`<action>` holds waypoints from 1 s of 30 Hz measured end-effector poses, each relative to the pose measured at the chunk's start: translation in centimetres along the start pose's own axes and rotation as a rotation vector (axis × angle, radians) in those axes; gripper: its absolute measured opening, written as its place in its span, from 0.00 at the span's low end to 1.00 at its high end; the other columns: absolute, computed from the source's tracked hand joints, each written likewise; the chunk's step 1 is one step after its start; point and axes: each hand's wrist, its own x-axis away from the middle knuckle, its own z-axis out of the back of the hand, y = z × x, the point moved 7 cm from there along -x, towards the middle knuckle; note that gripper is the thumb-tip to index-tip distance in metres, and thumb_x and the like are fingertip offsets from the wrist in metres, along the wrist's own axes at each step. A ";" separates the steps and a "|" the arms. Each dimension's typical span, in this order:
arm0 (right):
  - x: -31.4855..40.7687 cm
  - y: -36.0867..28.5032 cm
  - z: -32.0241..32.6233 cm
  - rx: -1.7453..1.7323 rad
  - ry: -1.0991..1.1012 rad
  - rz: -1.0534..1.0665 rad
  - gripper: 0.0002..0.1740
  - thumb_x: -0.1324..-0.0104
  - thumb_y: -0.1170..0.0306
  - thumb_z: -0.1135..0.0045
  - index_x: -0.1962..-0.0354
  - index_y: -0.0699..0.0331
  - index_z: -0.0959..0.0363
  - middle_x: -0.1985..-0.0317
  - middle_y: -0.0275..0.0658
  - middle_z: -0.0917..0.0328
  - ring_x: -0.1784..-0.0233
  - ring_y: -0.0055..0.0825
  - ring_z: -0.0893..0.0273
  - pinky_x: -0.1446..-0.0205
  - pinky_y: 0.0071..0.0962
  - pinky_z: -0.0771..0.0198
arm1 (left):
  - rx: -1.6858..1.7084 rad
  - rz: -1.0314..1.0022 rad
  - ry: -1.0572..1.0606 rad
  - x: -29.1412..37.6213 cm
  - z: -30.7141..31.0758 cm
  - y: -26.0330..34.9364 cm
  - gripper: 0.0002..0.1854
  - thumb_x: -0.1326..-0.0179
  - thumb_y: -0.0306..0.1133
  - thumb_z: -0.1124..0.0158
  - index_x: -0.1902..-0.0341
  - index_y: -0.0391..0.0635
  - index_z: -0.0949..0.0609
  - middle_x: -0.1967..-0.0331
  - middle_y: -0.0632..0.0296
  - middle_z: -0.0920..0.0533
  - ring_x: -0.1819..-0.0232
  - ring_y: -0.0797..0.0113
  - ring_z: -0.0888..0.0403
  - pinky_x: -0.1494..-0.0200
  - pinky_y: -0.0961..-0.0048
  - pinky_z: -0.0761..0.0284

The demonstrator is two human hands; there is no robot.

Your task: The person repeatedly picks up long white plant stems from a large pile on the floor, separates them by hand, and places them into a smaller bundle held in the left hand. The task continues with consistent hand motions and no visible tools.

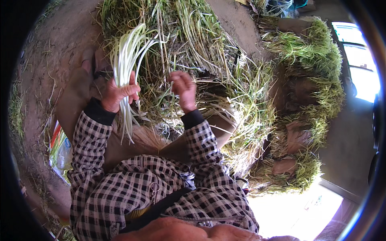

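My left hand is closed round a bundle of long, pale green-white stalks, which look like blanched chives. Their upper parts fan out above the fist and the other ends hang below it. To the right, my right hand is raised with bent fingers, slightly blurred; whether it holds a thin stalk cannot be told. Behind and beyond both hands lies a large heap of green and straw-coloured stalks. Loose stalks and leaves also lie below and right of my right hand, close to my knee.
Stacked bundles of green-leaved stalks line the right side, beside a grey wall. A plastic bag with stalks stands at my left side. Bare earth floor with scattered bits shows at left. Another bag lies at the top right.
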 end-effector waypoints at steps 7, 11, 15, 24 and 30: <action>4.3 2.7 -8.8 0.087 -0.626 -0.214 0.18 0.33 0.58 0.52 0.60 0.66 0.26 0.78 0.26 0.33 0.79 0.12 0.42 0.75 0.15 0.45 | -0.024 0.058 0.043 -0.3 1.4 0.4 0.20 0.45 0.33 0.38 0.51 0.39 0.29 0.71 0.60 0.23 0.78 0.77 0.26 0.78 0.82 0.33; 5.6 2.2 -8.7 0.048 -0.689 -0.204 0.17 0.32 0.59 0.55 0.65 0.66 0.27 0.78 0.28 0.32 0.76 0.14 0.37 0.71 0.17 0.39 | 0.042 0.116 -0.008 -0.3 1.2 0.1 0.17 0.44 0.33 0.39 0.53 0.40 0.29 0.70 0.59 0.23 0.78 0.78 0.28 0.78 0.82 0.34; 6.6 1.9 -9.0 -0.019 -0.646 -0.119 0.15 0.31 0.63 0.57 0.69 0.66 0.30 0.77 0.30 0.30 0.74 0.16 0.32 0.69 0.19 0.35 | 0.043 0.113 0.020 -0.2 1.1 0.0 0.15 0.43 0.36 0.39 0.56 0.41 0.28 0.71 0.58 0.23 0.82 0.79 0.30 0.80 0.82 0.36; 8.8 1.3 -7.2 0.707 -0.505 0.358 0.07 0.36 0.70 0.52 0.72 0.64 0.35 0.84 0.43 0.33 0.83 0.40 0.30 0.79 0.33 0.35 | 0.042 -0.064 0.161 -0.8 2.9 0.7 0.12 0.43 0.36 0.38 0.63 0.43 0.28 0.77 0.61 0.24 0.86 0.79 0.32 0.84 0.84 0.39; 11.3 6.4 -4.6 1.102 -0.691 0.445 0.04 0.42 0.69 0.51 0.70 0.60 0.35 0.87 0.43 0.33 0.86 0.42 0.31 0.84 0.39 0.39 | 0.056 -0.173 0.284 -0.5 5.7 2.5 0.10 0.44 0.32 0.37 0.64 0.43 0.28 0.78 0.61 0.24 0.86 0.79 0.31 0.85 0.83 0.36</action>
